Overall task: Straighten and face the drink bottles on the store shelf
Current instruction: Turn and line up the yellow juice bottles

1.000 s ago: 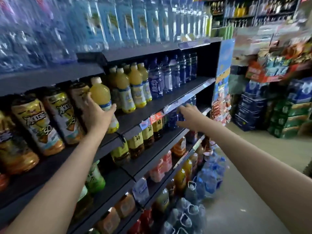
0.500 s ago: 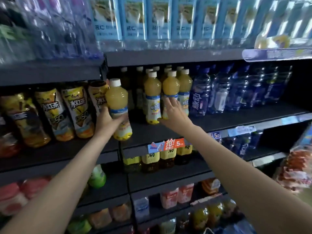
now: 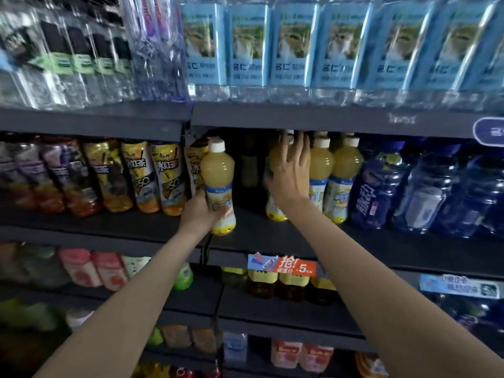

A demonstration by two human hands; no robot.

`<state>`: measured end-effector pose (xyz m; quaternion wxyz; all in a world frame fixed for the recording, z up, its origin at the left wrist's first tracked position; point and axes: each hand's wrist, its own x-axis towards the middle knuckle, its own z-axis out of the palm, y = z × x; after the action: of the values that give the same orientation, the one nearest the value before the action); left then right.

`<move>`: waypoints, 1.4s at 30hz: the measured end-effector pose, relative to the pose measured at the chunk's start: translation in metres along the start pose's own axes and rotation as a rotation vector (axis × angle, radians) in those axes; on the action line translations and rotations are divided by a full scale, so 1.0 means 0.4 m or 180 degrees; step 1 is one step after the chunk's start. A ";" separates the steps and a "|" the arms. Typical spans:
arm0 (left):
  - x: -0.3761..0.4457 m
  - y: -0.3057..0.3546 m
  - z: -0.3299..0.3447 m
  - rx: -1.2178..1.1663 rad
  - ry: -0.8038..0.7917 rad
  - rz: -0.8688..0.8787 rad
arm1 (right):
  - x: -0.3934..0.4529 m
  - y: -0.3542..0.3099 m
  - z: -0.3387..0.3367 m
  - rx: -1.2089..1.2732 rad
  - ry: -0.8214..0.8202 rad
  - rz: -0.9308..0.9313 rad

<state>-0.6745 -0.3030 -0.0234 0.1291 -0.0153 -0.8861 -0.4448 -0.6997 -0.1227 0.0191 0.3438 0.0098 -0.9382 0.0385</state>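
Dark gap (image 3: 249, 170) between yellow juice bottles (image 3: 321, 170) seems passable.

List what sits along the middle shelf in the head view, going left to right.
Iced tea bottles → juice bottle in the left hand → right hand → two juice bottles → blue water bottles.

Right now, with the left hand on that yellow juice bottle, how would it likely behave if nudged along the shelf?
The yellow juice bottle looks full, so probably hefty. Tall and narrow, with the left hand gripping low, it may tip rather than slide. Its round body would likely roll if toppled.
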 end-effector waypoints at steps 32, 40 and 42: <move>0.083 -0.112 -0.124 0.0118 -0.0883 0.0578 | 0.012 -0.181 0.237 0.2097 -0.0793 0.1933; 0.022 -0.120 -0.108 0.0239 -0.0154 0.0326 | -0.056 -0.177 0.086 0.2897 -0.0396 0.1650; -0.027 -0.114 -0.116 0.0249 0.0643 0.0667 | -0.071 -0.165 0.053 0.2992 -0.0420 0.1584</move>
<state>-0.6606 -0.3662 -0.0354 0.2639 -0.0579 -0.8788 -0.3933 -0.6887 -0.1903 -0.0113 0.2230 -0.0576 -0.8134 0.5341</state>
